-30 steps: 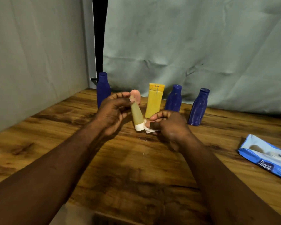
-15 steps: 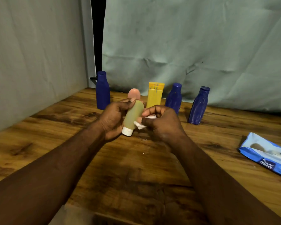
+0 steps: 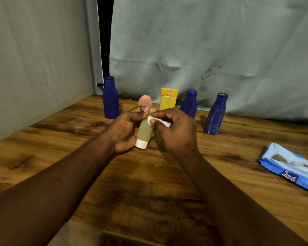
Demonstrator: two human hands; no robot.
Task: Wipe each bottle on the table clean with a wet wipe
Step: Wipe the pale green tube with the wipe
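Head view: I look down over both bare forearms to a wooden desk [image 3: 149,183] with grey-green cloth hung behind it.
Left hand [image 3: 126,128]: its grip is wrapped round a small olive-green tube [image 3: 145,129], thumb near the top, fingers behind; the tube is held above the desk, tilted, with its white cap [image 3: 141,144] pointing down and toward me.
Right hand [image 3: 174,132]: fingers pinched on a folded white wipe [image 3: 158,120], which I see pressed against the upper side of the tube.
Back row, left to right: a tall blue bottle [image 3: 111,97] standing upright by the corner; a pink rounded bottle top [image 3: 145,101], mostly hidden behind the left hand; a yellow tube [image 3: 169,98] standing upright; a second blue bottle [image 3: 189,102]; a third blue bottle [image 3: 215,113] well to the right, leaning slightly left.
Writing on the bottles: I see dark marks near the top of the yellow tube, too small to read; none that I can make out on the blue ones.
Wipes pack [image 3: 290,167]: blue and white, lying flat on the desk at my right, partly cut by the frame edge; its dark label reads "mee mee".
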